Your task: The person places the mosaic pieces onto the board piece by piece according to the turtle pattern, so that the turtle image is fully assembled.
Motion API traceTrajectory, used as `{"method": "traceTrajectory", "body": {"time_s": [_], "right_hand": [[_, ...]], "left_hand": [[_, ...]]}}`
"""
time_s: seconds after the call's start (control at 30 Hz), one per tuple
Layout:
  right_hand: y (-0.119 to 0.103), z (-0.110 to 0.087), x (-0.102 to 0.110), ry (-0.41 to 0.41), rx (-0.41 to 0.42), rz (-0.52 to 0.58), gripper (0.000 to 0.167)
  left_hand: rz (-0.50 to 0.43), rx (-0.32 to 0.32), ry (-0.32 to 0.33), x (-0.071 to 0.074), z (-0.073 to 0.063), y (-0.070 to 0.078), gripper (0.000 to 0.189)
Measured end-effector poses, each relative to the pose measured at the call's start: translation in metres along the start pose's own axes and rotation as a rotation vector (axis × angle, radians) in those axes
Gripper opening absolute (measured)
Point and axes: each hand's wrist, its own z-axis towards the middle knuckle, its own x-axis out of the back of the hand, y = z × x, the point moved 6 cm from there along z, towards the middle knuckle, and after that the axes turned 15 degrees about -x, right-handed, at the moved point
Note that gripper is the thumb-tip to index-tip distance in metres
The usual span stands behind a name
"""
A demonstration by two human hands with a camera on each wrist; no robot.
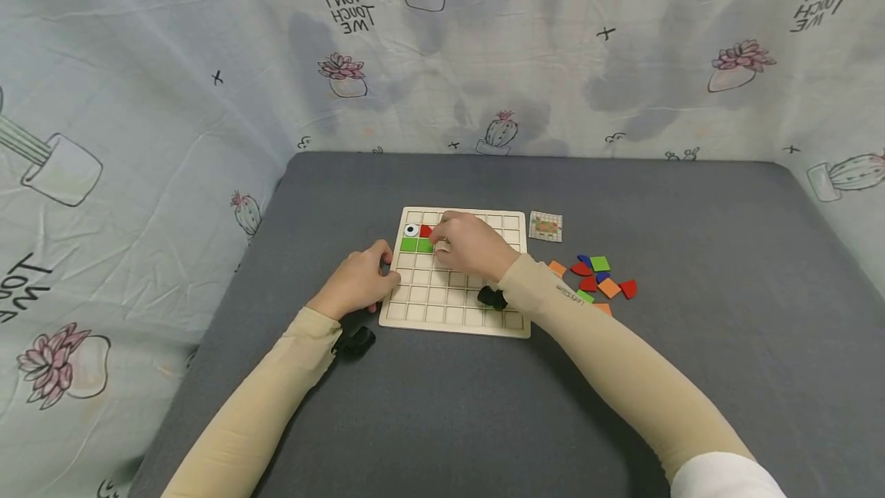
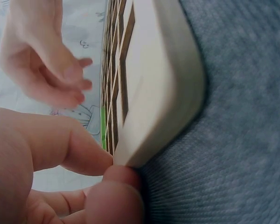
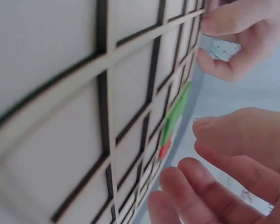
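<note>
A pale wooden grid board (image 1: 429, 298) lies flat on the grey table. My left hand (image 1: 356, 277) is at its left side; in the left wrist view the thumb and a finger pinch the board's edge (image 2: 172, 88). Over the upper part of the board hovers my right hand (image 1: 477, 243), fingers loosely bent and apart, with no piece seen between them in the right wrist view. By its fingertips sits a red piece (image 1: 425, 231), beside a white eye-like tile (image 1: 411, 230). Two green squares (image 1: 409, 244) fill the cells below them. The right hand hides some cells.
Right of the board lies a small pattern card (image 1: 546, 227). Below it are loose pieces, among them a green square (image 1: 600, 263), an orange square (image 1: 609, 288) and a red piece (image 1: 628, 289); the right sleeve partly covers some. A printed cloth (image 1: 518, 44) hangs behind the table.
</note>
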Motion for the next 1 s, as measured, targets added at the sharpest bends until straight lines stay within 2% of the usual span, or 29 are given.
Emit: {"method": "traceTrajectory", "body": {"time_s": [0.27, 0.8, 1.0], "right_hand": [[0.013, -0.034, 0.015, 0.035, -0.034, -0.013, 0.021], [0.060, -0.090, 0.044, 0.140, -0.130, -0.039, 0.023], [0.076, -0.108, 0.055, 0.181, -0.139, -0.039, 0.021]], "left_hand": [[0.000, -0.007, 0.009, 0.001, -0.001, 0.000, 0.027], [0.016, -0.010, 0.007, 0.001, -0.001, 0.001, 0.027], [0.010, 0.005, -0.001, 0.001, -0.001, 0.001, 0.029]]}}
